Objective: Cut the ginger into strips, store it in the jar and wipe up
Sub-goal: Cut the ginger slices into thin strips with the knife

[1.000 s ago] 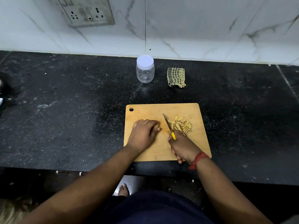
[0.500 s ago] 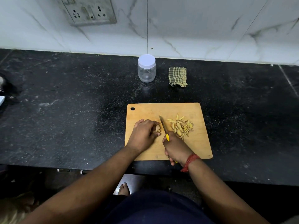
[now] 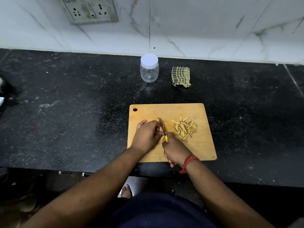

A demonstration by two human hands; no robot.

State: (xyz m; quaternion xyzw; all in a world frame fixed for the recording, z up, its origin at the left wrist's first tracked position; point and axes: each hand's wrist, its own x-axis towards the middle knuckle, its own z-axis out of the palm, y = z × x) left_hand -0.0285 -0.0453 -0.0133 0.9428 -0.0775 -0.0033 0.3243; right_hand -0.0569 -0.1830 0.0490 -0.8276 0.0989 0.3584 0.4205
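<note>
A wooden cutting board (image 3: 202, 145) lies on the black counter near its front edge. A pile of yellow ginger strips (image 3: 185, 128) sits on the board's right half. My left hand (image 3: 147, 134) is curled over a piece of ginger that its fingers mostly hide. My right hand (image 3: 175, 149) grips a yellow-handled knife (image 3: 162, 126), whose blade stands right against my left fingertips. A clear plastic jar (image 3: 149, 69) with a white lid on stands behind the board, near the wall. A checked cloth (image 3: 181, 76) lies folded to its right.
The black stone counter (image 3: 65, 112) stretches wide to the left and right of the board. A white marble wall with a socket plate (image 3: 89, 9) rises behind it. Dark objects sit at the far left edge. A bare foot (image 3: 125, 191) shows below the counter.
My right hand has brought the knife leftwards, away from the strip pile, until the blade meets my left fingertips. The left hand has barely moved.
</note>
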